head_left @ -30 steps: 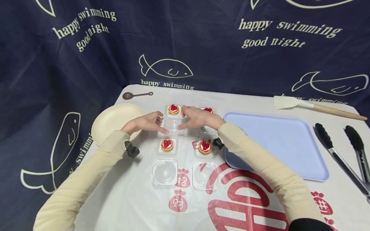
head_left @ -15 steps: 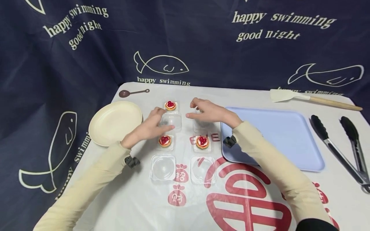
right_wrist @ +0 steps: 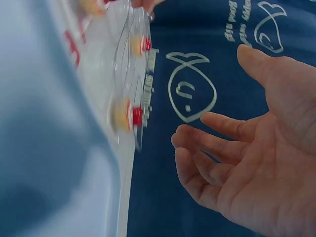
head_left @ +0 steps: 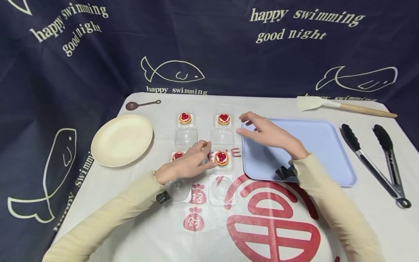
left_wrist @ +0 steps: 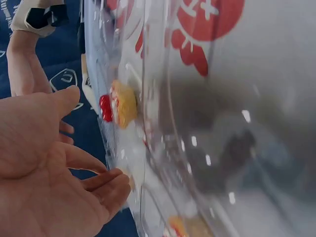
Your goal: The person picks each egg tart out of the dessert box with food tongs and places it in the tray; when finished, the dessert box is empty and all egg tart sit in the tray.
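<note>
My left hand [head_left: 188, 163] hovers beside the near right tart [head_left: 221, 158], its fingers loose and holding nothing. It partly covers the near left tart [head_left: 178, 156] in the head view. In the left wrist view a red-topped tart [left_wrist: 123, 104] sits past my thumb, apart from it. My right hand [head_left: 266, 131] is over the left part of the blue tray [head_left: 314, 153], fingers relaxed and bare. Nearest to it is the far right tart [head_left: 224, 119] in its clear plastic box; the far left tart [head_left: 184, 118] lies in another.
Hinged clear lids lie open toward the front, such as the near right lid [head_left: 222, 189]. A cream plate [head_left: 122, 140] stands at left, a brown spoon [head_left: 140, 104] behind it. A spatula [head_left: 347, 106] and black-tipped tongs [head_left: 376, 167] lie at right.
My left hand has moved toward the front and right, from the far boxes to the near tarts. My right hand has drawn away rightward over the tray, uncovering the far right tart.
</note>
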`<action>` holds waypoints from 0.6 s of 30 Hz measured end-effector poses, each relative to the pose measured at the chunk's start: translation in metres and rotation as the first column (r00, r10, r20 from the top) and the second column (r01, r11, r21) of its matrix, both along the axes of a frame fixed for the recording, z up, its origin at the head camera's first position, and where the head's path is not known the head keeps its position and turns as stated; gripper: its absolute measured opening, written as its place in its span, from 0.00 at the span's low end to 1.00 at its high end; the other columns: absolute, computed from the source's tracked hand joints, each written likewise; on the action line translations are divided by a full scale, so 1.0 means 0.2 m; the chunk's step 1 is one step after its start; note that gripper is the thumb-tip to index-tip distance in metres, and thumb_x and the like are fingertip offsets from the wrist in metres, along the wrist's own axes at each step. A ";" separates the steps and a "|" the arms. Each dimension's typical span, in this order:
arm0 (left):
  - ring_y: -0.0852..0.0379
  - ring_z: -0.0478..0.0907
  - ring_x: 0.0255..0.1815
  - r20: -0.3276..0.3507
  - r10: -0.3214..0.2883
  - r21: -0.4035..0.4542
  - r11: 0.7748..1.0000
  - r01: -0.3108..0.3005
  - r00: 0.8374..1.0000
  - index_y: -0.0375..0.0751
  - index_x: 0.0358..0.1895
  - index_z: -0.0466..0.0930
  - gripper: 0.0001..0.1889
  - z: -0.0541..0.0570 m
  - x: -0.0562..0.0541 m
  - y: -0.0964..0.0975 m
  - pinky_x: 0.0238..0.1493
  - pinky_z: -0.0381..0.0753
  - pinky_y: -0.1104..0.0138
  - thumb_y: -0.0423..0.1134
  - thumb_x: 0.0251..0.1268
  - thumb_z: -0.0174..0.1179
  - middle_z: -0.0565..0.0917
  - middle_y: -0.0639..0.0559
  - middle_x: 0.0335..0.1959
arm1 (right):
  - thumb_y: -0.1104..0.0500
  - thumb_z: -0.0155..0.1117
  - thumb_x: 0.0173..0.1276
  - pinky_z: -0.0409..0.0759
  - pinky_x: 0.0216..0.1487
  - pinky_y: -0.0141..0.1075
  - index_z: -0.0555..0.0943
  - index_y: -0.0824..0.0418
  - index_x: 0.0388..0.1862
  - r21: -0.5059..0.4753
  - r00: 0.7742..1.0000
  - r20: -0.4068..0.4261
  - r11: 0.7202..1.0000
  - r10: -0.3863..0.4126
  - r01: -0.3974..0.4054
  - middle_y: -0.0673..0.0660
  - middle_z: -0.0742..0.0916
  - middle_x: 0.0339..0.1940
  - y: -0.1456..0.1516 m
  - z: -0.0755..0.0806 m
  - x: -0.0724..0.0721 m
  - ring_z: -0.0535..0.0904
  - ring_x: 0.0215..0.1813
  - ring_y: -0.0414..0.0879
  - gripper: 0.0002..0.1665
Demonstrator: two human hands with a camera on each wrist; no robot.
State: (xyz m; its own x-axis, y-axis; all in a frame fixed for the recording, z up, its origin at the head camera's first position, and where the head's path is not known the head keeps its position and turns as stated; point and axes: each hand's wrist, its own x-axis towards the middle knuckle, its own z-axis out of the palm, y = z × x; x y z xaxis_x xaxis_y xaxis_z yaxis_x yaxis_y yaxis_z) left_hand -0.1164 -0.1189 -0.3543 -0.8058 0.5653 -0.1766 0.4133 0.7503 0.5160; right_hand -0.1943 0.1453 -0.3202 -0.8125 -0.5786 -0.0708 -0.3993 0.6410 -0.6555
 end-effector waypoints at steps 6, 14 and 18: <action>0.43 0.66 0.60 -0.004 0.020 -0.035 0.999 -0.020 1.000 0.19 0.71 0.53 0.42 -0.03 0.01 0.03 0.67 0.66 0.53 0.51 0.70 0.57 0.66 0.33 0.63 | 0.48 0.59 0.72 0.69 0.62 0.58 0.66 0.67 0.67 -0.028 0.990 -0.026 0.990 -0.139 0.138 0.65 0.75 0.65 0.22 0.01 0.07 0.70 0.65 0.60 0.33; 0.46 0.70 0.50 -0.031 0.104 0.045 0.994 -0.103 0.994 0.24 0.60 0.71 0.30 -0.05 0.00 0.05 0.53 0.77 0.57 0.43 0.62 0.67 0.73 0.38 0.50 | 0.52 0.56 0.73 0.68 0.47 0.23 0.64 0.69 0.69 -0.089 0.900 -0.147 0.912 -0.410 0.401 0.73 0.75 0.61 0.71 -0.01 0.14 0.74 0.52 0.40 0.33; 0.50 0.70 0.46 0.007 0.148 0.070 0.987 -0.148 0.989 0.27 0.55 0.74 0.27 -0.04 -0.01 0.07 0.48 0.78 0.59 0.41 0.58 0.70 0.74 0.39 0.48 | 0.50 0.57 0.71 0.69 0.52 0.40 0.60 0.78 0.68 -0.022 0.799 -0.227 0.823 -0.557 0.567 0.82 0.70 0.59 0.97 -0.05 0.17 0.71 0.53 0.59 0.40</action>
State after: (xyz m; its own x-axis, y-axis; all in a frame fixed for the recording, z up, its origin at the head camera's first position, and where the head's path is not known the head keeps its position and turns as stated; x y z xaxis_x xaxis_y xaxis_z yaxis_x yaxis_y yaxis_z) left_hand -0.1183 -0.1048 -0.3621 -0.8812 0.4508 -0.1424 0.2994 0.7652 0.5700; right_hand -0.1605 0.3394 -0.3294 -0.9916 -0.0162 0.1280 -0.0859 0.8227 -0.5620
